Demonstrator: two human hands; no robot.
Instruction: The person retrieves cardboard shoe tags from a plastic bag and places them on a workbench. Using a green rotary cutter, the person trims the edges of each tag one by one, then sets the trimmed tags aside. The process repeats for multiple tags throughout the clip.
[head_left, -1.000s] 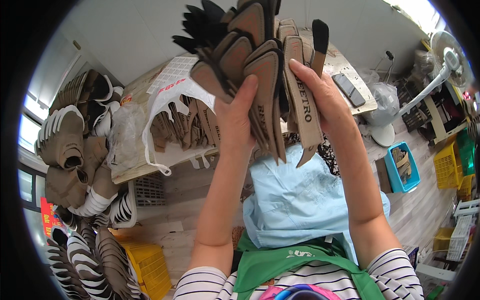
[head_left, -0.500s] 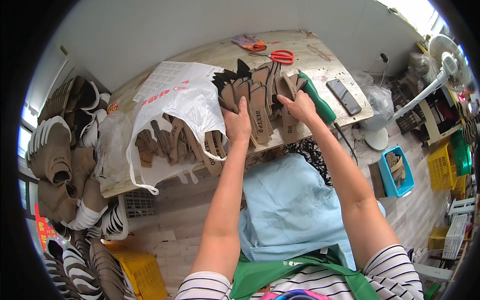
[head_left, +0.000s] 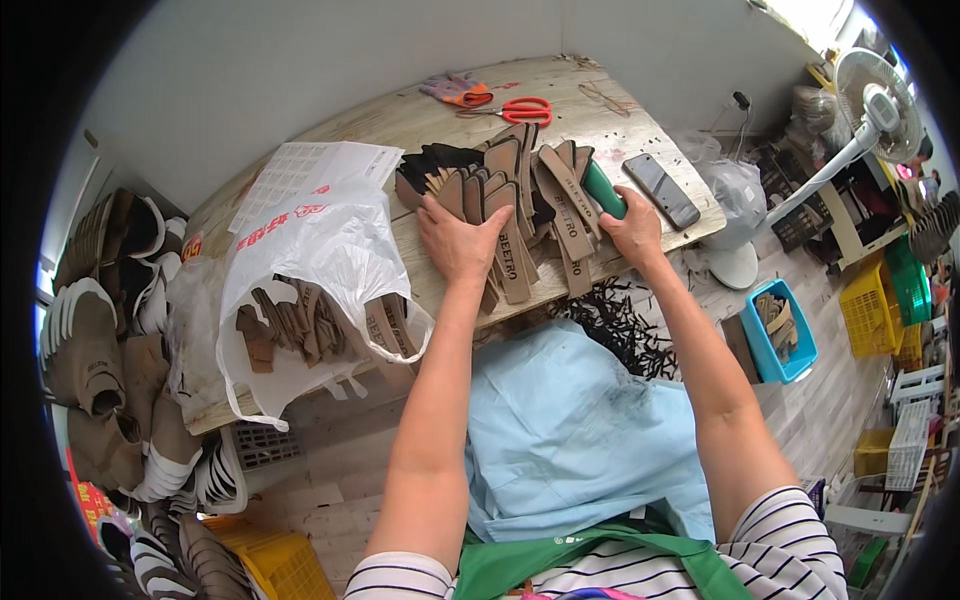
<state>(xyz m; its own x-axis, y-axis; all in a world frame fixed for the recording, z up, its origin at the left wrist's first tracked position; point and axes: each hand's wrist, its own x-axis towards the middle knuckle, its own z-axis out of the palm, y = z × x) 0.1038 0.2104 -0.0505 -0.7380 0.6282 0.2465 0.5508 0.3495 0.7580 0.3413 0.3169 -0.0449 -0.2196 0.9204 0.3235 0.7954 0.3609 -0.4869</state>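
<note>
Brown straps [head_left: 513, 250] lie piled on the table [head_left: 625, 140] between the hands, lower ends close to its near edge. Left hand [head_left: 462, 240] spread over the pile's left part, can't tell if gripping; right hand [head_left: 637, 230] wrapped round the green tool's [head_left: 602, 188] end. Pulling the tool might drag loose straps off that edge. Phone [head_left: 662, 190] crowds right hand's outer side; more room ahead of it, past red-handled scissors [head_left: 527, 110].
</note>
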